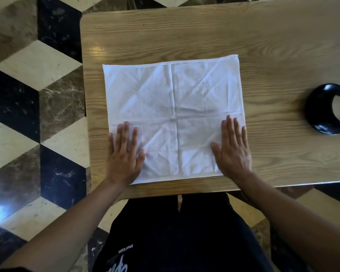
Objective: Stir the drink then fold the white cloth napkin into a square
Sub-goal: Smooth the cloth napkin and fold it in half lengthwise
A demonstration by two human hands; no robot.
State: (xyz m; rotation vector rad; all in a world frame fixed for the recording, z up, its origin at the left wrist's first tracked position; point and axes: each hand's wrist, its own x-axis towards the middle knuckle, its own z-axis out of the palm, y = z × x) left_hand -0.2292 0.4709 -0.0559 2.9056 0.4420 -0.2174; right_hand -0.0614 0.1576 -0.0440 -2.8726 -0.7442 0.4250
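Note:
The white cloth napkin [173, 107] lies spread flat on the wooden table [273, 55], creased with fold lines. My left hand [124, 154] rests flat, palm down, on its near left corner. On the near right corner my right hand [233, 150] lies flat too, fingers apart. Neither hand grips the cloth. At the table's right edge stands a black cup [330, 108], cut off by the frame, with a pale drink inside. No stirrer is visible.
The table's near edge runs just below the napkin, with my dark-clothed legs under it. A patterned marble tile floor [33, 107] lies to the left. Bare wood shows behind the napkin and between it and the cup.

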